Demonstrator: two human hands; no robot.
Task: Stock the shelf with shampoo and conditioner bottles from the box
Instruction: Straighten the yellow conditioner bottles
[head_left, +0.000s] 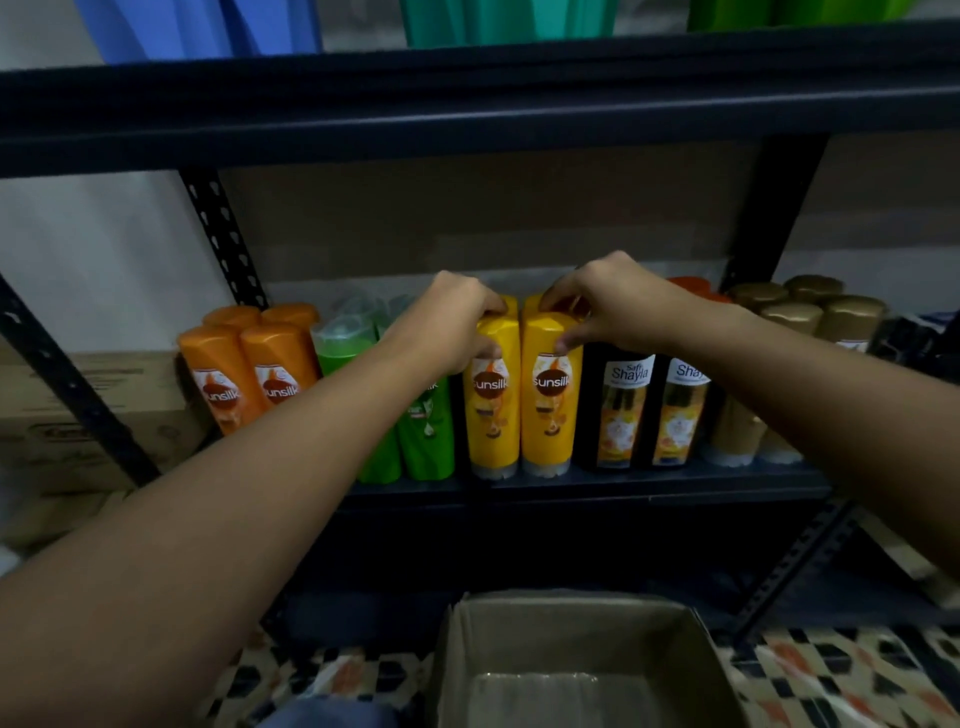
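While orange bottles (249, 369) and green bottles (415, 415) stand toward the shelf's (571, 488) left end, the left hand (457, 327) grips one yellow bottle (493, 410), the right hand (613, 306) its touching neighbour (550, 410), above the box (582, 660).

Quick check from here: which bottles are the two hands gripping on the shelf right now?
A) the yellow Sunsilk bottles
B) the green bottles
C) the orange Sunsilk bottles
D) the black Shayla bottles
A: the left hand grips the top of the left yellow Sunsilk bottle and the right hand grips the right yellow Sunsilk bottle, both standing on the dark metal shelf.
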